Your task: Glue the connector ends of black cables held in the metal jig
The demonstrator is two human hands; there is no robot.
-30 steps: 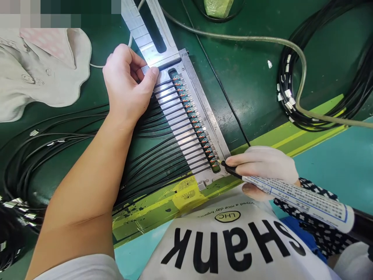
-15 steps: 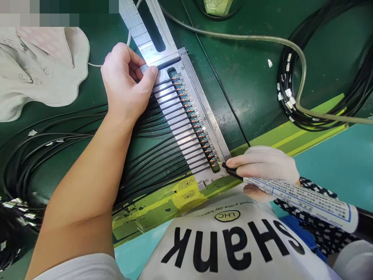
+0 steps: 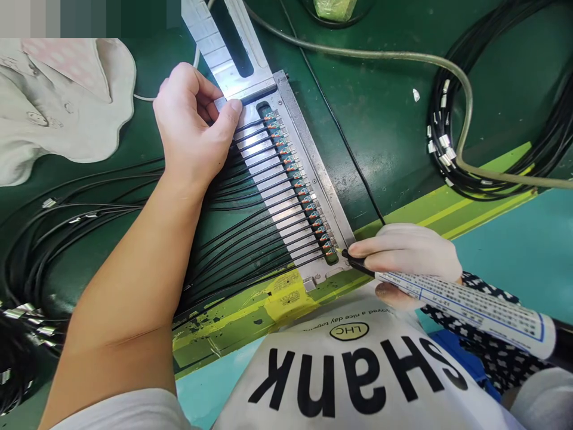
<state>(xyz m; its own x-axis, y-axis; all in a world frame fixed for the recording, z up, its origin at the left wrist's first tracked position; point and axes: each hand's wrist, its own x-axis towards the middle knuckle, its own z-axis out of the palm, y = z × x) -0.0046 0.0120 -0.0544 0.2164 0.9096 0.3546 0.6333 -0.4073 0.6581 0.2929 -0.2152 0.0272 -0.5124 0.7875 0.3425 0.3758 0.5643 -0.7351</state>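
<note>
A long metal fixture (image 3: 280, 212) lies slanted on the green bench. Across it runs a row of black cables (image 3: 250, 230), their stripped orange-ended wires meeting small connectors (image 3: 308, 200) along a slot. My left hand (image 3: 197, 119) is bare and pinches the fixture's left edge just below the raised hinged lid (image 3: 233, 48). In its white glove, my right hand (image 3: 407, 257) grips a white labelled tube (image 3: 465, 307) with a black nozzle. The nozzle tip is at the near end of the connector row; whether it touches is unclear.
Coiled black cables with silver tags (image 3: 443, 137) lie at right, and more loop at left (image 3: 22, 257). A grey hose (image 3: 371, 55) crosses the back. A white cloth (image 3: 80, 107) sits at upper left. The bench's yellow-green edge (image 3: 237, 325) runs close to my body.
Hardly anything differs. The view has shifted very slightly; both hands keep their grips, and the nozzle stays at the near end of the row.
</note>
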